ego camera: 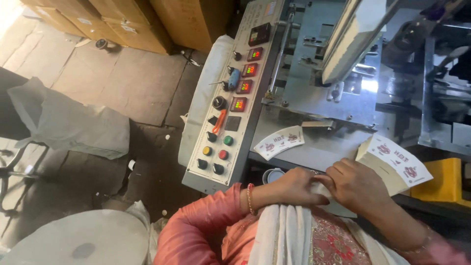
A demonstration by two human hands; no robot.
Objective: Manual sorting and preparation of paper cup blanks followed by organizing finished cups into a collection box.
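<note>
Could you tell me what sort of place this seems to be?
Probably a small factory or workshop: a metal machine with a control panel of buttons and lit displays, cardboard boxes stacked on the floor, and a stack of printed paper blanks by the right hand.

Worn items, as I see them from the head camera. Left arm: a long salmon-pink sleeve with a soft sheen, creased at the elbow and ending short of the wrist, where a thin bangle of red and pale beads sits. Chest: a white scarf falling in lengthwise folds down the middle. Beside it I see a pink bodice panel with red floral embroidery and pale dotted trim. Right arm: a narrow bracelet at the wrist, with a pink cuff just behind it.
</note>
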